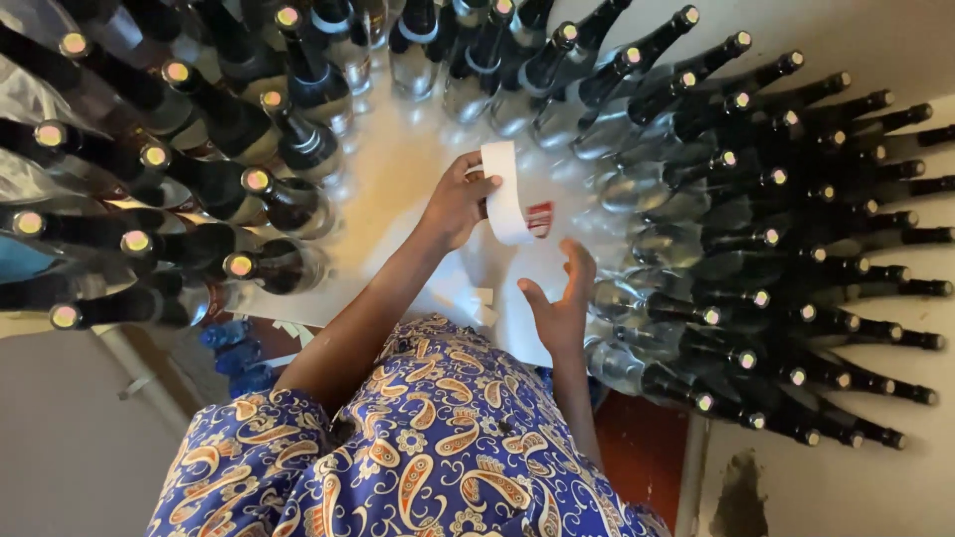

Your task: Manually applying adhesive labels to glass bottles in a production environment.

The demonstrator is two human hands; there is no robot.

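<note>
1. Over the white table [398, 169], ringed on every side by dark glass bottles: left hand [456, 204] pinched shut on a curling white label strip [504, 194], with a red-and-white label [539, 219] at the strip's lower end.
2. Just below and to the right: right hand [563, 298] spread open, fingers apart, clamped on nothing, hovering close to the nearest clear bottle [622, 298] in the right-hand cluster [796, 249].
3. Near the table's front edge, between the two arms: a few scraps of white backing paper [477, 303], probably left over from labels already peeled.
4. Judged from this view: labelling under way, one label lifted but not yet pressed onto glass.
5. Share of bottles already labelled: impossible to tell, since mostly necks and caps face upward and bodies stay hidden, both in the left-hand cluster [179, 179] and the right.
</note>
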